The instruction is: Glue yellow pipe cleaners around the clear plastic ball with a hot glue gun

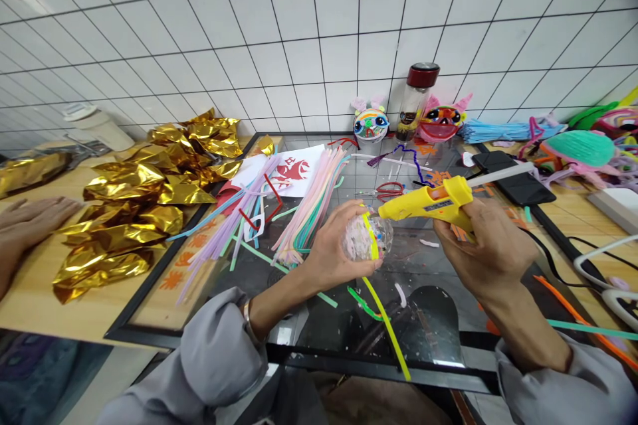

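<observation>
My left hand (331,246) is closed around a clear plastic ball (356,240) near the middle of the table. Across the ball runs a yellow pipe cleaner (386,325), its loose end hanging toward the table's front edge. My right hand (483,246) grips a yellow glue gun (428,201) by its handle, a whitish glue stick (501,174) poking out of its back. The gun's nozzle meets or nearly meets the yellow strip at the ball's upper side; contact is hard to tell. Below the ball lies a short green pipe cleaner (365,304).
Bundles of pastel pipe cleaners (309,212) and crumpled gold foil (144,192) cover the left. Scissors (389,191) lie behind the ball. Two decorated animal heads (370,125) and a bottle (415,103) stand at the wall. A phone (516,176) lies right. Another person's hand (37,219) rests far left.
</observation>
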